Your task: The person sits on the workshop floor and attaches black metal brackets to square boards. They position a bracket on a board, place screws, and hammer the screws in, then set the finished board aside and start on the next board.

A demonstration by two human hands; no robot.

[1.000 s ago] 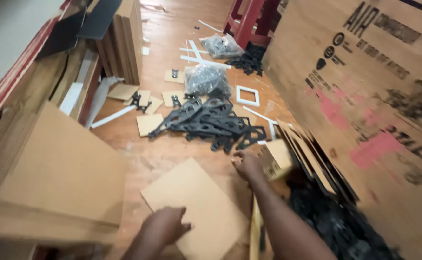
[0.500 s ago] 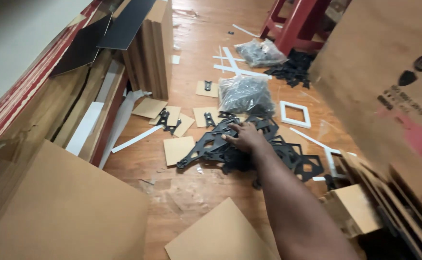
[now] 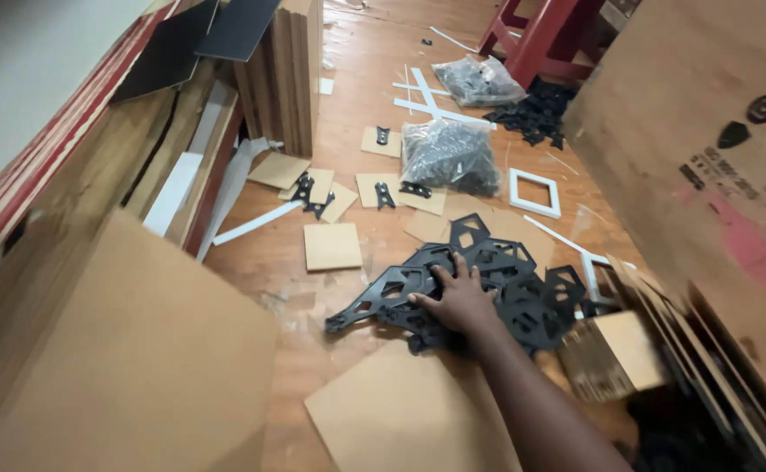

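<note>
Right hand [image 3: 462,301] lies flat, fingers spread, on a pile of black cut-out plates [image 3: 479,288] on a cluttered wooden floor [image 3: 357,52]; left hand is out of view.

A clear plastic bag [image 3: 449,156] of dark parts lies on the wooden floor [image 3: 357,61]. A white square frame [image 3: 534,192] lies just beside it (flat), with a red stool [image 3: 540,35] farther behind.
</note>
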